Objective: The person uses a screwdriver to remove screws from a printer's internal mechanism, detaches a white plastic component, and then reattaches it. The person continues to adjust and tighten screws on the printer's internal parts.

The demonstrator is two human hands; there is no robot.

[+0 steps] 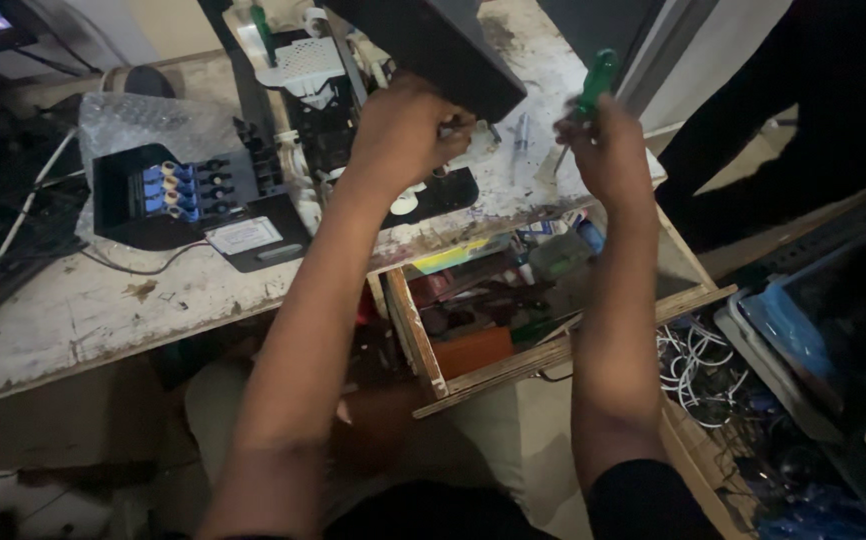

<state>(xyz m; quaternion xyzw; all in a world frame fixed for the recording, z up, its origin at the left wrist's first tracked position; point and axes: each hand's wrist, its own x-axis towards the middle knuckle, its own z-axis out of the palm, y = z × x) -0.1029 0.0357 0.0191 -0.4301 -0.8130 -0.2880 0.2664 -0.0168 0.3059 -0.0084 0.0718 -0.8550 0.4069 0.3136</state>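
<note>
While the right hand (608,150) grips a green screwdriver (593,85), the left hand (403,130) pinches a black housing (433,45).

open wooden drawer (513,368), white cables (693,365)

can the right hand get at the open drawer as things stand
Probably yes: the right hand hovers just above the open drawer, nothing between them, but it already grips a green screwdriver.
</note>
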